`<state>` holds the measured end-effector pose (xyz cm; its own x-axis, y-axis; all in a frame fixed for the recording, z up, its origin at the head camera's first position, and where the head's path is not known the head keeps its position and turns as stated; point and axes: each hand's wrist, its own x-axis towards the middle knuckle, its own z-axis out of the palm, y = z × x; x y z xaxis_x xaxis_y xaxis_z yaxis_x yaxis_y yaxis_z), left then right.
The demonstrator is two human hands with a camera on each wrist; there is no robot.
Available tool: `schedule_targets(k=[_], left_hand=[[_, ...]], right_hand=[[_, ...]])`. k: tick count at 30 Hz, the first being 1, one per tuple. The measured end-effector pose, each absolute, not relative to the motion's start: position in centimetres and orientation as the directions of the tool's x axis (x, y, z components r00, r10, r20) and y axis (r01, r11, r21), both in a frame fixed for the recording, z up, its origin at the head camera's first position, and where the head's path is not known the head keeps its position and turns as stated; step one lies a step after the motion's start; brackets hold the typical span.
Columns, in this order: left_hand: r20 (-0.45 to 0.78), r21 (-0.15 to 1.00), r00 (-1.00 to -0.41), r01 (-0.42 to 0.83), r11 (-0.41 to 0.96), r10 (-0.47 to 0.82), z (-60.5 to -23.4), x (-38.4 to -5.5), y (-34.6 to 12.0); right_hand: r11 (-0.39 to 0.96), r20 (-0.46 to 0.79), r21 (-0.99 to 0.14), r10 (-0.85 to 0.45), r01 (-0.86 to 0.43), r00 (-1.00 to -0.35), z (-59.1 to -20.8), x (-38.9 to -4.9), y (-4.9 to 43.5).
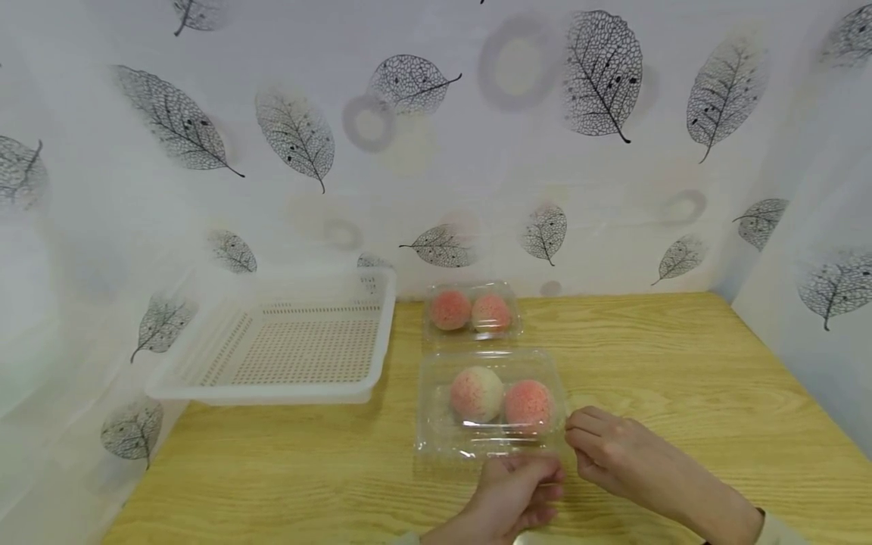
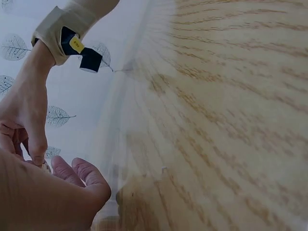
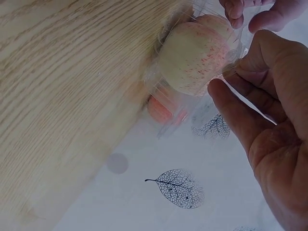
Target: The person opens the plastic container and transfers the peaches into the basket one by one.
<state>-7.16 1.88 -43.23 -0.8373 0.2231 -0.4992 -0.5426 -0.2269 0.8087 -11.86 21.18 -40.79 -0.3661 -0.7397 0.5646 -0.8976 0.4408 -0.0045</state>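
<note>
Two peach-like balls, one cream and pink (image 1: 477,394) and one pink (image 1: 529,407), sit inside a clear plastic clamshell box (image 1: 436,424) on the table. In the head view my left hand (image 1: 511,496) is at the box's front edge, thumb along the rim and the other fingers curled below. My right hand (image 1: 623,452) pinches the box at its front right corner. The right wrist view shows the right thumb and fingers (image 3: 243,108) meeting at the clear rim. In the left wrist view, the left hand (image 2: 57,192) partly hides the right hand's fingertips.
Behind stands another clear box (image 1: 470,334) holding two pink balls. A white perforated plastic basket (image 1: 272,392) is at the left on the wooden table (image 1: 286,462). A leaf-patterned curtain (image 1: 436,174) surrounds the back and sides.
</note>
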Motion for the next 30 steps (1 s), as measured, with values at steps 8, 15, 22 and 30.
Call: schedule_targets(k=[8,15,22,30], left_hand=[[-0.511,0.799,-0.838,-0.545,-0.255,0.190,-43.3,-7.3,2.4],[-0.507,0.824,-0.857,-0.512,-0.241,0.087,-42.6,-7.5,3.4],[-0.492,0.842,-0.870,-0.480,-0.245,0.016,-42.5,-7.6,4.1],[-0.460,0.857,-0.888,-0.441,-0.267,-0.009,-42.7,-7.7,4.1]], right_hand=[[0.431,0.557,-0.046,-0.738,-0.901,-0.381,-40.8,-11.9,21.2],[0.415,0.570,-0.052,-0.735,-0.908,-0.368,-40.9,-12.0,21.1],[0.386,0.593,-0.065,-0.727,-0.920,-0.347,-41.1,-12.3,21.0],[0.375,0.604,-0.088,-0.717,-0.923,-0.348,-41.2,-12.6,21.0]])
